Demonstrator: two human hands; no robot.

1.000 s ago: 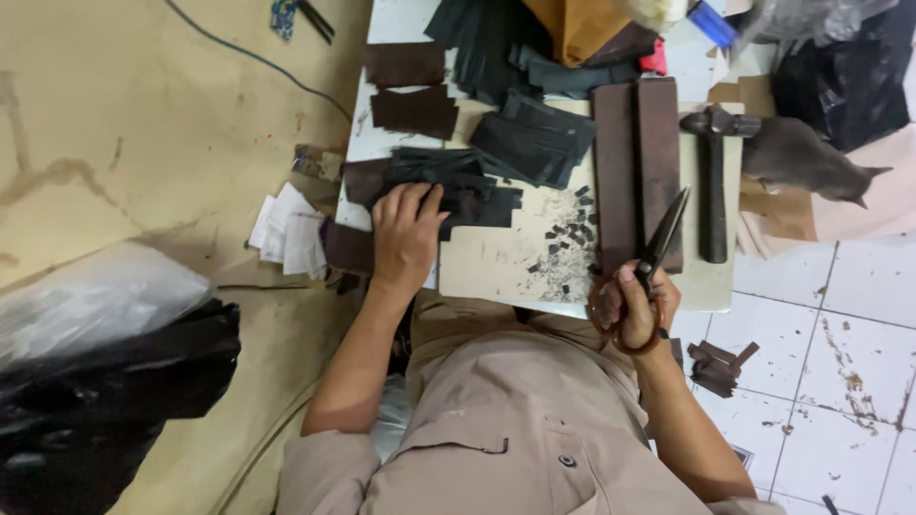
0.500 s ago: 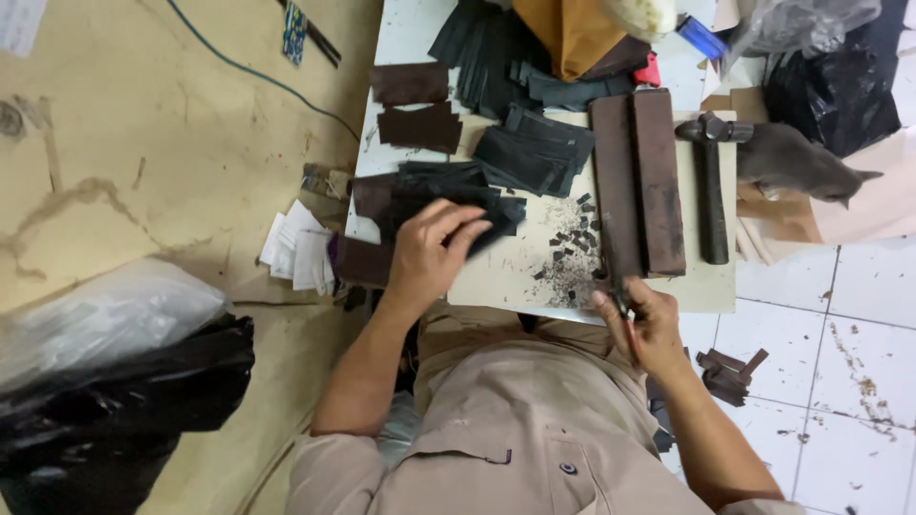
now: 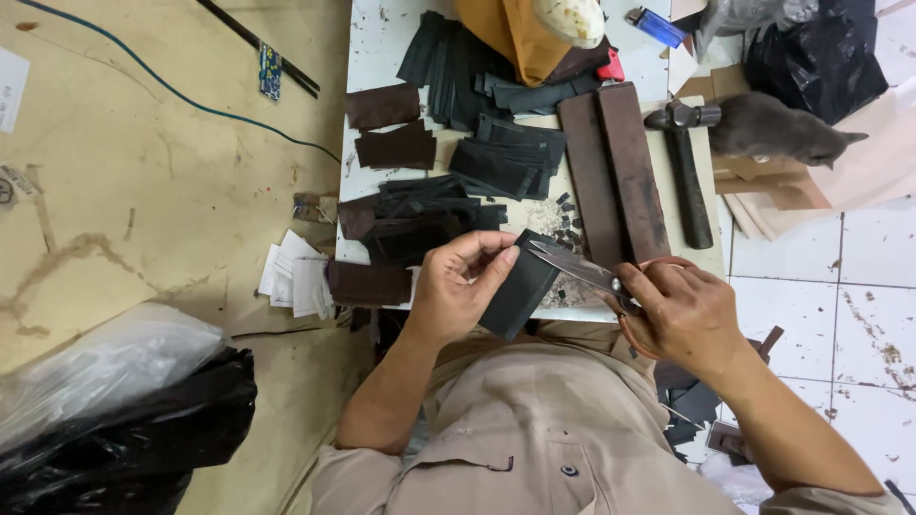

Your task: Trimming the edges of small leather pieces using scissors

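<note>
My left hand (image 3: 460,286) pinches a black rectangular leather piece (image 3: 518,289) and holds it above the front edge of the white worktable (image 3: 377,38). My right hand (image 3: 679,315) grips a pair of scissors (image 3: 582,270) by the handles, with the blades open at the piece's upper corner. Just behind my left hand lies a heap of black leather strips (image 3: 420,215). Small offcuts (image 3: 558,217) are scattered on the table by the blades.
Two long brown blocks (image 3: 615,167) and a hammer (image 3: 685,162) lie at the right of the table. Brown leather pieces (image 3: 391,129) and more black stacks (image 3: 506,157) lie further back. A grey cat (image 3: 773,129) sits on cardboard at right. Black and clear bags (image 3: 114,401) lie on the floor at left.
My left hand lifted a black piece off the heap and brought it toward me. My right hand swung the scissors round from upright until the blades met the piece.
</note>
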